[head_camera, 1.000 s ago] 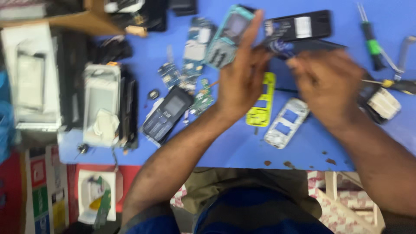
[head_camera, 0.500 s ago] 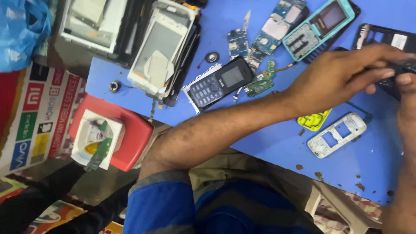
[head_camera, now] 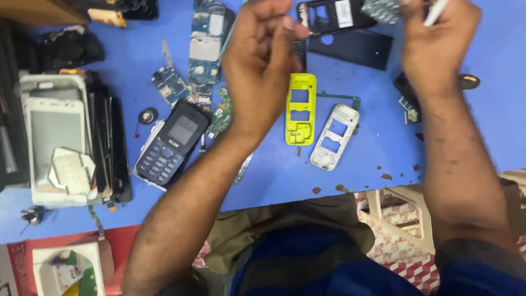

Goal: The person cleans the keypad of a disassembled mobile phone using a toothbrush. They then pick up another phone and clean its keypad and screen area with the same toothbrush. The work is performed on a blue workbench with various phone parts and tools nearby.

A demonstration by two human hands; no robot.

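At the top right, the right hand (head_camera: 438, 49) pinches a white slim tool (head_camera: 436, 12) pointing up-right. The left hand (head_camera: 263, 55) curls, contents unclear. Below lie two keypad frames, one yellow (head_camera: 301, 109), one white (head_camera: 334, 137), both lengthwise upright.

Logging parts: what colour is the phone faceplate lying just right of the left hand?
Bright yellow faceplate, clearest in the head view.
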